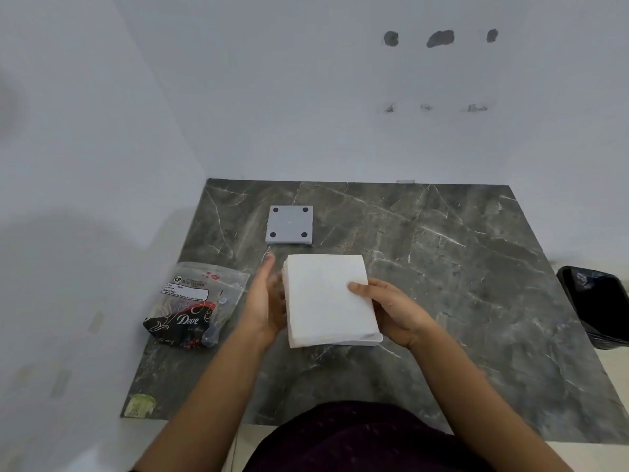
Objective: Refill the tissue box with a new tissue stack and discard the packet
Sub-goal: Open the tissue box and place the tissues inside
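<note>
A white tissue stack (326, 298) lies in the middle of the dark marble table (459, 284), resting in or on a white tissue box whose edge (372, 341) shows at the stack's lower right. My left hand (267, 301) presses flat against the stack's left side. My right hand (391, 308) grips its right side, thumb on top. The crumpled clear and black plastic packet (192, 301) lies to the left of my left hand. A grey square lid or base (289, 224) with dark round feet at its corners lies behind the stack.
A black bin (599, 301) lined with a black bag stands off the table's right edge. White walls close in the table at the back and left. A green-yellow sticker (139, 405) marks the table's near left corner.
</note>
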